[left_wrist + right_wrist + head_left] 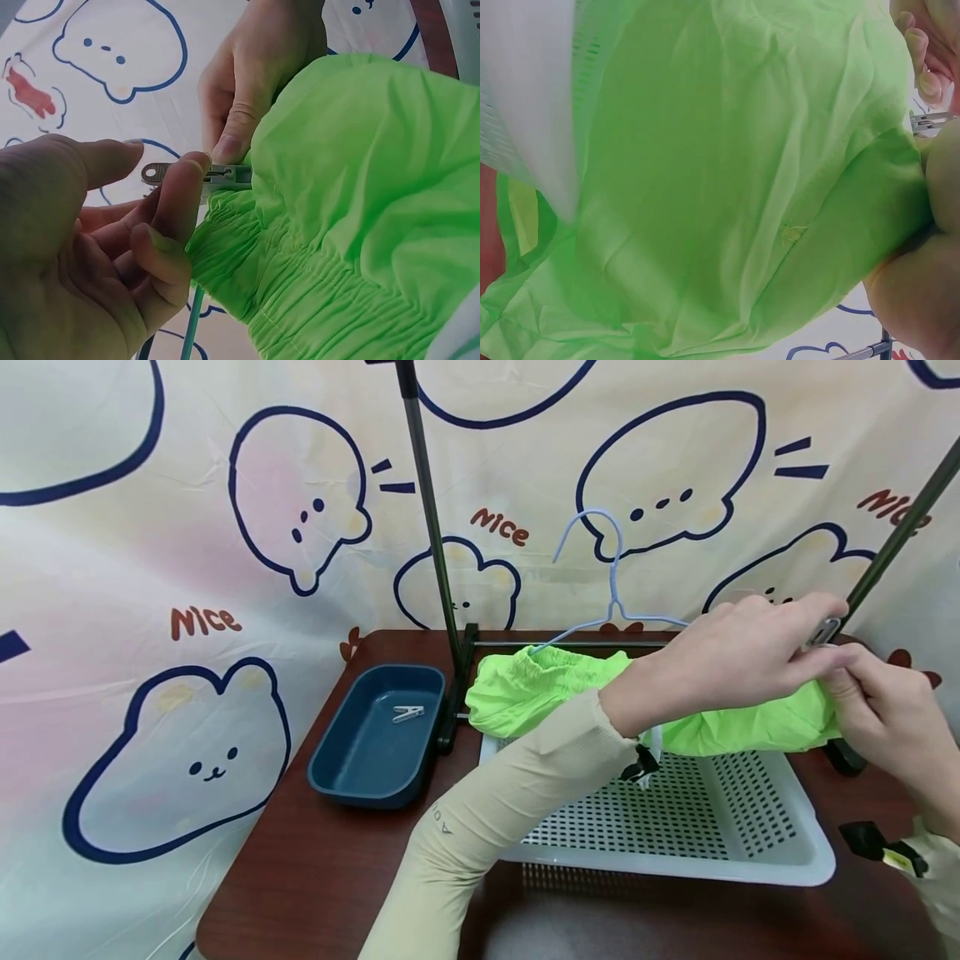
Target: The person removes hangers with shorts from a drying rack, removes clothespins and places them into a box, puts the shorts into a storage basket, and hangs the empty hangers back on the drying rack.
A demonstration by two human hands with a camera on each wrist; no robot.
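Observation:
A bright green garment (525,685) with a gathered elastic waistband hangs on a light blue wire hanger (615,581). At its right end, a grey clothespin (217,175) bites the edge of the waistband. My right hand (892,710) pinches the cloth beside the clip, thumb on top. My left hand (738,647) reaches across to the same corner. In the left wrist view its bent index finger overlaps the clip while the thumb stands apart. The right wrist view shows the left fingertips (930,86) loosely curled, away from the clothespin.
Below the garment stands a white perforated basket (810,860). A blue tray (345,777) to the left holds another clothespin (408,713). Dark rack posts (431,518) rise on both sides of the brown table (300,877). A patterned curtain (112,568) forms the background.

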